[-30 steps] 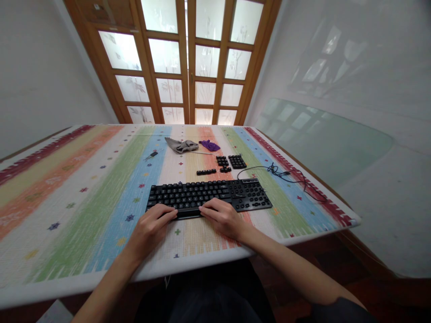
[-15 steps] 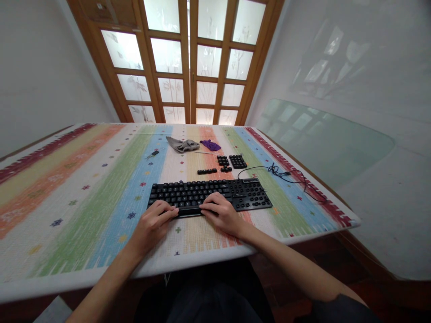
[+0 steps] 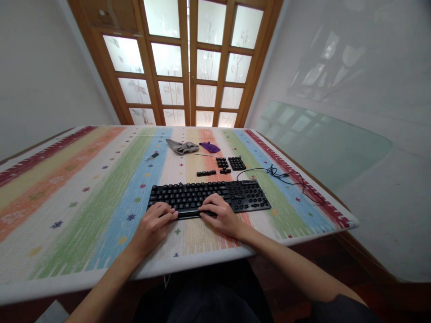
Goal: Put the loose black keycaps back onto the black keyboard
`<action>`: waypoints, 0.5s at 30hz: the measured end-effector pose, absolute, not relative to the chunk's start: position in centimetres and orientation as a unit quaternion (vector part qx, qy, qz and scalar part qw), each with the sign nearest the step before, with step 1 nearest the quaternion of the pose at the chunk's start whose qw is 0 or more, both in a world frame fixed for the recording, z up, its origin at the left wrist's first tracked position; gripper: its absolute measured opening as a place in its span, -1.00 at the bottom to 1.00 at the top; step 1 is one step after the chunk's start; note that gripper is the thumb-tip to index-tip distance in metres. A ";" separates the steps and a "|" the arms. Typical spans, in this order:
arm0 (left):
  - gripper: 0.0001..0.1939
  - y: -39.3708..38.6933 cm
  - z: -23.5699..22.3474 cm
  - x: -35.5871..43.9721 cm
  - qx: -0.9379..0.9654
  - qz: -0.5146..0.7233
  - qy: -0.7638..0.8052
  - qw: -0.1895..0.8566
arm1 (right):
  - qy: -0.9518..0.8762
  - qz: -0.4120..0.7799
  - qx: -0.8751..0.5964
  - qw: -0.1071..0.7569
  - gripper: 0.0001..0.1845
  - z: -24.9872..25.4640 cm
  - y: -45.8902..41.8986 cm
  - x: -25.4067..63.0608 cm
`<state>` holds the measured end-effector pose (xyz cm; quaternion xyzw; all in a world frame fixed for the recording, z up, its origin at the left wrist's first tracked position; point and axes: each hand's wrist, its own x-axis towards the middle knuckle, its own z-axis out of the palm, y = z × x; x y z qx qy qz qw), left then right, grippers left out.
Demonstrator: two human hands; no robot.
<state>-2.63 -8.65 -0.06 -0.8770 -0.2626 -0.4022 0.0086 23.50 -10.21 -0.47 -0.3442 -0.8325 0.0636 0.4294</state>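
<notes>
A black keyboard (image 3: 188, 194) lies on the striped tablecloth before me, its right-hand section stripped of keycaps. My left hand (image 3: 155, 220) is at the lower front edge, with thumb and fingertips pressed close together at the left end of the space bar (image 3: 188, 211). At the bar's right end, my right hand (image 3: 220, 215) has its fingers bent over the keyboard and its thumb at the front edge. Both hands touch the keyboard; the undersides of the fingers are hidden. Behind it, loose black keycaps (image 3: 237, 163) lie in grouped rows, with a short row of keycaps (image 3: 206, 173) to their left.
A grey cloth (image 3: 182, 146) and a purple cloth (image 3: 209, 147) lie farther back. A small dark object (image 3: 154, 155) rests to their left. The keyboard's cable (image 3: 279, 172) runs tangled to the right. Wooden glazed doors (image 3: 188, 67) stand behind the table.
The view has tilted slightly, so the table sits a little lower in the picture. Both hands stay at the ends of the space bar with barely any movement.
</notes>
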 end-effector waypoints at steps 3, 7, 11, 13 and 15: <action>-0.81 -8.5 0.1 -2.7 -0.877 -0.398 -0.270 0.013 | -0.829 0.071 -0.352 0.428 -0.92 -0.5 -10.1 23.5; -0.80 -8.2 0.2 -2.8 -0.883 -0.386 -0.265 0.015 | -0.829 0.072 -0.356 0.425 -0.95 -0.4 -10.1 23.5; -0.79 -8.1 0.4 -2.8 -0.887 -0.380 -0.260 0.013 | -0.832 0.055 -0.360 0.419 -0.94 -0.4 -10.1 23.6; -0.78 -8.1 0.7 -2.8 -0.893 -0.372 -0.254 0.014 | -0.839 0.039 -0.360 0.406 -0.93 -0.4 -10.2 23.7; -0.77 -8.0 0.8 -2.7 -0.898 -0.362 -0.250 0.013 | -0.847 0.023 -0.359 0.390 -0.92 -0.3 -10.3 23.7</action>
